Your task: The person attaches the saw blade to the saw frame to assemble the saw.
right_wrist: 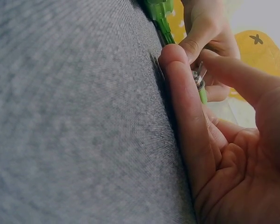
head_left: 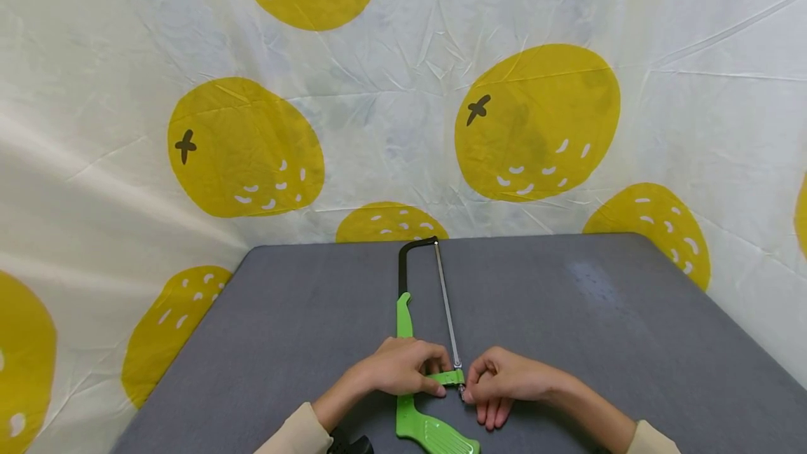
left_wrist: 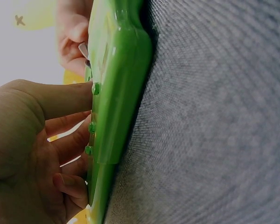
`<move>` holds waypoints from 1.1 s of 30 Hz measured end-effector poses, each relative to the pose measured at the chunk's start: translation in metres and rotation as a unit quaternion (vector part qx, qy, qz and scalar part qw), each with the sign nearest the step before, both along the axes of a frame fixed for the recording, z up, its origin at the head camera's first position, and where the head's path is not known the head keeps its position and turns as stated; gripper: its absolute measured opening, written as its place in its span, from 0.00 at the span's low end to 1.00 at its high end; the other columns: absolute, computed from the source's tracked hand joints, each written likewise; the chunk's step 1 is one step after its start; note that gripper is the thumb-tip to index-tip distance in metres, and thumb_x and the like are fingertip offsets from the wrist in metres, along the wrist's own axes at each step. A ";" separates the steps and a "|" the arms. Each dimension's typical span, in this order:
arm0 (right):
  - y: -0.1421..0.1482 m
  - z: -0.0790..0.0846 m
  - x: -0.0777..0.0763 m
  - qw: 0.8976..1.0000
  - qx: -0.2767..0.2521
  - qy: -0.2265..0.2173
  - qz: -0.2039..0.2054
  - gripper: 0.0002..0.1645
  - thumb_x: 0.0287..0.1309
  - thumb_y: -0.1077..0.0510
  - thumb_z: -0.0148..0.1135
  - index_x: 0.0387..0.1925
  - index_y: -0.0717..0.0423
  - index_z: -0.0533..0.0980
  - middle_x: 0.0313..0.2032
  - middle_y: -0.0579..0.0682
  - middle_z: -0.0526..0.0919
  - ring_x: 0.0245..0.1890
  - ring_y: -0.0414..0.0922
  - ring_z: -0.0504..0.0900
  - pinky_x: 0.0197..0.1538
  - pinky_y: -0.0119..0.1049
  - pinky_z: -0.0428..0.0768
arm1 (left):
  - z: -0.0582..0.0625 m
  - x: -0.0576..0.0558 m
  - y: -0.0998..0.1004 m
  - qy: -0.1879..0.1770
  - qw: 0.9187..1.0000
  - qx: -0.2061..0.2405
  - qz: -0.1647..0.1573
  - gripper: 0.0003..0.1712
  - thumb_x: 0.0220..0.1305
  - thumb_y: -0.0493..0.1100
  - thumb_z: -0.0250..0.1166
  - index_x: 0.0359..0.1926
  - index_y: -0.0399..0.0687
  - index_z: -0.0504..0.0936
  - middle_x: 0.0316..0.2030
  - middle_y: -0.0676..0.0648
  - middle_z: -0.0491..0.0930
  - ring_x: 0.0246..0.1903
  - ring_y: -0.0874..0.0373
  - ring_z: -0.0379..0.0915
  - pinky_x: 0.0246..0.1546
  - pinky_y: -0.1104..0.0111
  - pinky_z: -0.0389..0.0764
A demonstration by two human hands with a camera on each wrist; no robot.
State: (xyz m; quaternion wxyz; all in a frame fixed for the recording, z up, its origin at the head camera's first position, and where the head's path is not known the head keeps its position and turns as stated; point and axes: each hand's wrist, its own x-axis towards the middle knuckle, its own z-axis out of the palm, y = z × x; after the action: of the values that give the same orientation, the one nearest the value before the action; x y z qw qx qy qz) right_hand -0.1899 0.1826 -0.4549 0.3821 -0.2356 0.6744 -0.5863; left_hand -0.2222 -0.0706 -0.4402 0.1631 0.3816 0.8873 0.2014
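Observation:
A hacksaw (head_left: 404, 317) lies on the grey table, its black frame end pointing away and its green handle (head_left: 441, 434) toward me. The thin metal blade (head_left: 446, 300) runs along its right side. My left hand (head_left: 403, 368) holds the green crosspiece (head_left: 449, 377) at the blade's near end, thumb on the near side and fingers on the far side. My right hand (head_left: 513, 378) pinches the small metal wing nut (right_wrist: 199, 79) beside that crosspiece with thumb and index finger. Its other fingers rest low by the tabletop. In the left wrist view, the green handle hides part of the right hand.
The grey cloth-covered table (head_left: 302, 321) has a pale patch (head_left: 592, 280) at the right. A white curtain (head_left: 391, 139) with yellow fruit prints hangs behind and at both sides. A dark object (head_left: 353, 443) shows at the bottom edge, near the left sleeve (head_left: 299, 431).

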 end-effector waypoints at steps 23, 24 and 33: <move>-0.003 0.000 0.002 0.999 0.030 0.015 -0.028 0.19 0.69 0.54 0.62 0.36 0.70 0.82 0.21 0.47 0.86 0.18 0.35 0.85 0.23 0.30 0.82 | 0.002 0.001 0.000 -0.004 1.000 -0.001 0.003 0.10 0.62 0.57 0.74 0.43 0.69 0.84 0.32 0.70 0.82 0.29 0.78 0.73 0.32 0.75 0.70; -0.004 0.001 0.002 0.999 0.032 0.017 -0.029 0.19 0.69 0.54 0.63 0.36 0.69 0.83 0.21 0.47 0.86 0.18 0.35 0.85 0.23 0.30 0.82 | 0.002 0.001 0.000 -0.006 1.000 0.000 0.002 0.10 0.63 0.57 0.74 0.43 0.69 0.84 0.32 0.70 0.82 0.29 0.78 0.73 0.32 0.75 0.70; -0.004 0.002 0.003 0.999 0.025 0.016 -0.028 0.21 0.69 0.56 0.61 0.37 0.76 0.81 0.21 0.47 0.86 0.18 0.35 0.85 0.23 0.30 0.82 | 0.002 0.001 0.000 -0.006 1.000 -0.003 0.003 0.10 0.63 0.57 0.74 0.44 0.69 0.84 0.32 0.69 0.82 0.29 0.77 0.73 0.33 0.74 0.70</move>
State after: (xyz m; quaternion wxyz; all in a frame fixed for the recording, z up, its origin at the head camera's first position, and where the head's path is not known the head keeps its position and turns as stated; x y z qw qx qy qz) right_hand -0.1871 0.1782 -0.4530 0.3609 -0.2163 0.7012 -0.5755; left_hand -0.2210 -0.0702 -0.4377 0.1693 0.3775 0.8878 0.2017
